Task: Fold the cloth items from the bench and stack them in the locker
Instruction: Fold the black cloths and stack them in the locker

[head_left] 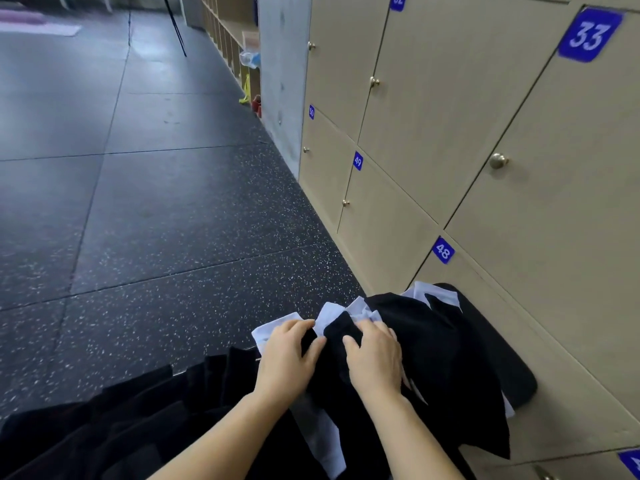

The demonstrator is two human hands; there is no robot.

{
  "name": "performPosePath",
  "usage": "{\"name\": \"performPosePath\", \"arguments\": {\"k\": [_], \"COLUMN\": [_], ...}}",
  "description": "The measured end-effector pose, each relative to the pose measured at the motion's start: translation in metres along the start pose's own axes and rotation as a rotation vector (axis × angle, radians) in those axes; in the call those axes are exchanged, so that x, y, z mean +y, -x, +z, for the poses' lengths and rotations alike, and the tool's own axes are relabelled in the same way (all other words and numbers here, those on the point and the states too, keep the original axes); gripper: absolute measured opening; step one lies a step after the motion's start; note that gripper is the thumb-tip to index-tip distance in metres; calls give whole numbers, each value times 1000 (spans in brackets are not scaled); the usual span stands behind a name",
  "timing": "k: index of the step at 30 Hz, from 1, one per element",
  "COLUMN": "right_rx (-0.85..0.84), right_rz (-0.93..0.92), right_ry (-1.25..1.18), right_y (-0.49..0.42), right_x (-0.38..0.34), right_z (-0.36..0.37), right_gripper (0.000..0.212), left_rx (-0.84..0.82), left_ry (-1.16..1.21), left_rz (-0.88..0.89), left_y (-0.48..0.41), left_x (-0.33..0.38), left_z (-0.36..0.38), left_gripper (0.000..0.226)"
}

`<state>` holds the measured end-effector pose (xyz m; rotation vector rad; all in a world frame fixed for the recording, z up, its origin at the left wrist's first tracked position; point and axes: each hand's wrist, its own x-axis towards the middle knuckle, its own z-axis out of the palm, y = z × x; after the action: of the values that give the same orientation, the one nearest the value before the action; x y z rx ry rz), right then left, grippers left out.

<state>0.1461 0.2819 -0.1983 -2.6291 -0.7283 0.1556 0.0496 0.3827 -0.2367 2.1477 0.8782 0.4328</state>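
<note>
Your left grip point(287, 358) and right grip point(375, 358) pinch cloth point(422, 334) on the desk point(498, 355), likely straightening it for folding.

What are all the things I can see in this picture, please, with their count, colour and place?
clothes: one heap, black and white, on the bench
bench: one, black, beside the locker doors
locker doors: several, beige, closed, right side
number plates: several, blue, on the doors
knobs: several, metal, on the doors
floor: one, dark speckled, left side
pleated cloth: one, black, lower left
left grip: one, bare, holds the clothes near a white edge
right grip: one, bare, holds the clothes' black part
</note>
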Motion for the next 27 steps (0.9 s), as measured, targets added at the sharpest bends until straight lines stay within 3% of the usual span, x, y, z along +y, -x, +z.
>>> {"name": "performPosePath", "arguments": {"k": [4,13,17,21,27], "right_rx": [51,-36,-8,78,212], "right_rz": [-16,31,33,10,-24], "right_ry": [-318,-991,-1112,-1160,-1214], "right_y": [4,29,41,54,73], "right_x": [-1,-10,-15,-17,-23], "right_z": [-13,-94,-135,-178,-247], "right_gripper": [7,5,5,8,8], "left_rx": [-33,-172,-141,-90,-163], "left_ry": [-4,198,435,554,710], "left_rz": [40,67,49,142,245], "left_y": [-6,2,12,16,27], "left_x": [2,48,88,129,199], "left_z": [1,-27,-49,-76,-115], "left_gripper": [38,34,21,37,48]}}
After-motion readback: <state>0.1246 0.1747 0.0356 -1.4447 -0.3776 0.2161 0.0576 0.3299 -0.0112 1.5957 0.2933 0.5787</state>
